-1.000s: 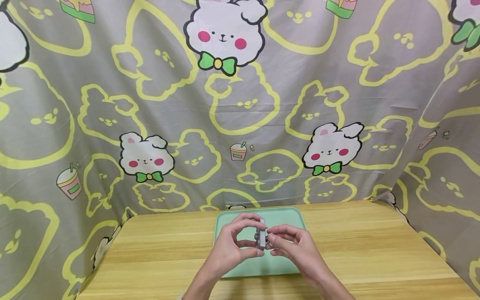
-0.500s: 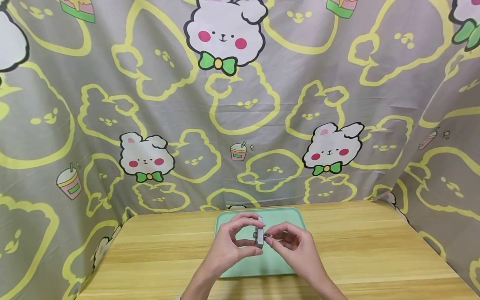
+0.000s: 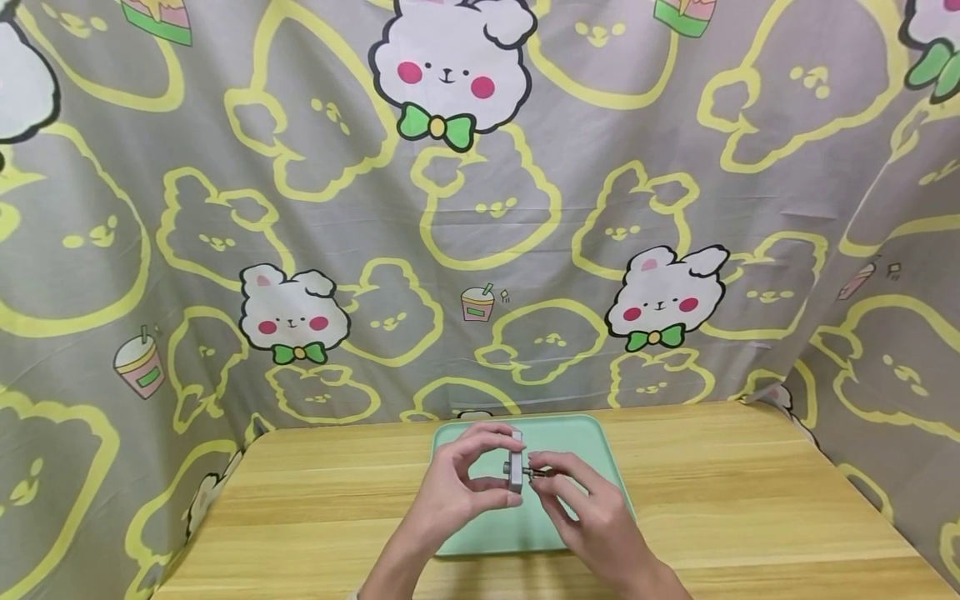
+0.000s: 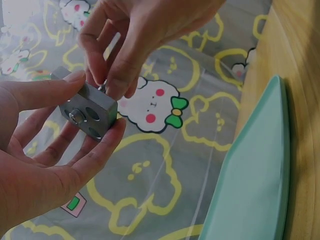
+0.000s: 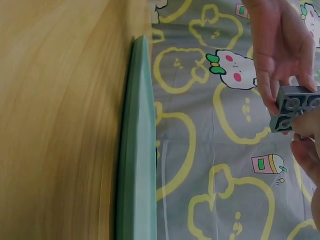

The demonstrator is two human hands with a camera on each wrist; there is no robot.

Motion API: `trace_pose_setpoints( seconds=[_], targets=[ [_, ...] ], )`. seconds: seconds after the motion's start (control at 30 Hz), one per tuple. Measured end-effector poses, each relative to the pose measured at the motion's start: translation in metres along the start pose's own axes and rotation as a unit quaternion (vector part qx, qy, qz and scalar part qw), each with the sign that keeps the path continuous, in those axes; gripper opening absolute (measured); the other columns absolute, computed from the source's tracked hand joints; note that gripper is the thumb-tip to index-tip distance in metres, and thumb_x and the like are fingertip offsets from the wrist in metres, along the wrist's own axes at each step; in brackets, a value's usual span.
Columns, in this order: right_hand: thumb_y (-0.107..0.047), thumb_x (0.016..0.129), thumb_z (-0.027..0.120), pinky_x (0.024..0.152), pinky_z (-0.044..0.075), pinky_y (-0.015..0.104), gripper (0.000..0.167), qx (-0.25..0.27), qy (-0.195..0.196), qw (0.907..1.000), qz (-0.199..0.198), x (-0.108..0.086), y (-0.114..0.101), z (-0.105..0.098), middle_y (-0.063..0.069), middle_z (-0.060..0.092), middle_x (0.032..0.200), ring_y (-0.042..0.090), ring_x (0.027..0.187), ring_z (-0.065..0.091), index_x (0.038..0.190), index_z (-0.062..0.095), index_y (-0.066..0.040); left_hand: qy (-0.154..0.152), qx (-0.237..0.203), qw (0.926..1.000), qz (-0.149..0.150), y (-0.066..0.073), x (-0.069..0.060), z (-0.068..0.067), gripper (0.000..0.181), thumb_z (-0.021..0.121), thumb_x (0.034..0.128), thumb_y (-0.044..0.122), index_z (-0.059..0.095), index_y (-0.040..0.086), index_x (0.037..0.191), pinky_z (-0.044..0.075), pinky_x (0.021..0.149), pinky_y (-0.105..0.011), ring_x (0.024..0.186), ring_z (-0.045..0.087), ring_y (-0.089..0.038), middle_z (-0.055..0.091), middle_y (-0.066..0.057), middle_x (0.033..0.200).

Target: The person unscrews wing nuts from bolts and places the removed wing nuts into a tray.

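Observation:
My left hand (image 3: 448,492) grips a small grey metal block (image 3: 515,473) by its opposite edges, thumb below and fingers above, and holds it upright over the tray. Round holes and a protruding round stud (image 4: 76,116) show on the block's face in the left wrist view. From the block's right side a thin metal shaft (image 3: 531,472) sticks out, and the fingertips of my right hand (image 3: 600,512) pinch its end. In the right wrist view the block's other face (image 5: 281,111) has several round recesses, partly hidden by a right fingertip.
A mint-green tray (image 3: 480,546) with a low rim lies on the wooden table (image 3: 322,500) beneath both hands. Behind the table hangs a grey curtain (image 3: 405,333) printed with yellow outlines and white rabbits.
Both hands and the block have drifted slightly left. My right fingers have shifted on the shaft and spread a little, so more of the shaft shows beside the block.

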State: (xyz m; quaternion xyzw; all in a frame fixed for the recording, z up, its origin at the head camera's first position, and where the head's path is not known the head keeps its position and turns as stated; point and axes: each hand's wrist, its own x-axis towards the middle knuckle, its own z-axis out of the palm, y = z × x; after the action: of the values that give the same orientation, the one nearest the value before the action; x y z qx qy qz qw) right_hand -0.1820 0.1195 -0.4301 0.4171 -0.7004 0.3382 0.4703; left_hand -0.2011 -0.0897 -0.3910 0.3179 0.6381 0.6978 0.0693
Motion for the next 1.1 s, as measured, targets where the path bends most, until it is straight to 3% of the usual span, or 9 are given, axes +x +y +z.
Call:
trace_pose_setpoints(
  seconds=[0.23, 0.37, 0.43, 0.53, 0.67, 0.8, 0.87, 0.93, 1.1],
  targets=[
    [-0.011, 0.099, 0.070, 0.088, 0.059, 0.020, 0.009, 0.024, 0.003, 0.9996, 0.016, 0.003, -0.002, -0.002, 0.012, 0.068, 0.113, 0.028, 0.096, 0.070, 0.094, 0.070, -0.004, 0.002, 0.000, 1.0000, -0.007, 0.001, 0.000, 0.000, 0.048, 0.085, 0.0778, -0.008, 0.068, -0.002, 0.123, 0.062, 0.090, -0.049, 0.125, 0.055, -0.028, 0.051, -0.018, 0.139],
    [-0.005, 0.088, 0.081, 0.096, 0.056, 0.021, 0.017, 0.081, 0.013, 0.9920, 0.096, 0.003, -0.004, -0.004, 0.011, 0.068, 0.116, 0.027, 0.102, 0.068, 0.100, 0.070, -0.006, 0.006, 0.008, 0.9999, -0.002, 0.000, 0.000, 0.000, 0.048, 0.083, 0.0774, -0.010, 0.068, -0.002, 0.122, 0.063, 0.089, -0.048, 0.125, 0.054, -0.029, 0.051, -0.020, 0.138],
    [0.003, 0.084, 0.082, 0.094, 0.058, 0.023, 0.027, 0.125, 0.012, 0.9789, 0.161, 0.003, -0.006, -0.006, 0.012, 0.068, 0.117, 0.027, 0.105, 0.067, 0.106, 0.070, -0.006, 0.008, 0.013, 0.9999, 0.000, 0.000, 0.000, 0.000, 0.048, 0.083, 0.0769, -0.011, 0.068, -0.002, 0.122, 0.063, 0.089, -0.048, 0.124, 0.054, -0.029, 0.051, -0.020, 0.137],
    [0.008, 0.086, 0.077, 0.087, 0.063, 0.030, 0.031, 0.193, 0.006, 0.9385, 0.286, 0.006, -0.009, -0.009, 0.013, 0.067, 0.116, 0.023, 0.104, 0.069, 0.113, 0.069, -0.005, 0.013, 0.019, 0.9997, 0.000, 0.001, 0.000, 0.000, 0.048, 0.084, 0.0756, -0.011, 0.069, -0.002, 0.121, 0.063, 0.087, -0.048, 0.123, 0.054, -0.028, 0.052, -0.020, 0.136],
    [-0.003, 0.096, 0.071, 0.082, 0.065, 0.039, 0.023, 0.277, -0.002, 0.8436, 0.460, 0.012, -0.010, -0.014, 0.020, 0.066, 0.115, 0.024, 0.098, 0.073, 0.118, 0.066, 0.002, 0.015, 0.021, 0.9996, -0.006, 0.002, 0.001, 0.002, 0.049, 0.084, 0.0746, -0.012, 0.070, -0.001, 0.120, 0.064, 0.086, -0.048, 0.122, 0.056, -0.028, 0.053, -0.018, 0.136],
    [-0.014, 0.099, 0.071, 0.083, 0.065, 0.043, 0.034, 0.336, -0.014, 0.7567, 0.561, 0.013, -0.007, -0.017, 0.023, 0.068, 0.115, 0.030, 0.096, 0.074, 0.123, 0.063, 0.008, 0.013, 0.023, 0.9996, -0.010, 0.001, 0.001, 0.003, 0.048, 0.084, 0.0744, -0.012, 0.070, -0.001, 0.119, 0.064, 0.086, -0.048, 0.122, 0.056, -0.027, 0.053, -0.017, 0.135],
    [-0.017, 0.099, 0.071, 0.084, 0.065, 0.043, 0.038, 0.351, -0.024, 0.7329, 0.582, 0.012, -0.005, -0.018, 0.023, 0.070, 0.113, 0.032, 0.096, 0.074, 0.124, 0.062, 0.009, 0.011, 0.024, 0.9996, -0.007, 0.000, 0.001, 0.004, 0.048, 0.084, 0.0745, -0.012, 0.070, -0.002, 0.119, 0.064, 0.086, -0.047, 0.121, 0.056, -0.028, 0.053, -0.018, 0.134],
    [-0.018, 0.098, 0.072, 0.083, 0.065, 0.043, 0.040, 0.358, -0.031, 0.7183, 0.595, 0.012, -0.005, -0.018, 0.023, 0.071, 0.113, 0.033, 0.096, 0.074, 0.124, 0.061, 0.010, 0.009, 0.027, 0.9996, -0.005, 0.000, 0.001, 0.004, 0.048, 0.084, 0.0746, -0.012, 0.070, -0.002, 0.119, 0.064, 0.086, -0.047, 0.121, 0.056, -0.027, 0.053, -0.018, 0.134],
    [-0.019, 0.097, 0.074, 0.082, 0.065, 0.042, 0.039, 0.358, -0.041, 0.7134, 0.601, 0.011, -0.005, -0.018, 0.023, 0.071, 0.109, 0.034, 0.094, 0.075, 0.121, 0.062, 0.010, 0.004, 0.032, 0.9995, 0.001, -0.001, 0.001, 0.005, 0.048, 0.084, 0.0750, -0.012, 0.070, 0.000, 0.120, 0.064, 0.085, -0.047, 0.120, 0.056, -0.026, 0.053, -0.019, 0.134]
  ],
)
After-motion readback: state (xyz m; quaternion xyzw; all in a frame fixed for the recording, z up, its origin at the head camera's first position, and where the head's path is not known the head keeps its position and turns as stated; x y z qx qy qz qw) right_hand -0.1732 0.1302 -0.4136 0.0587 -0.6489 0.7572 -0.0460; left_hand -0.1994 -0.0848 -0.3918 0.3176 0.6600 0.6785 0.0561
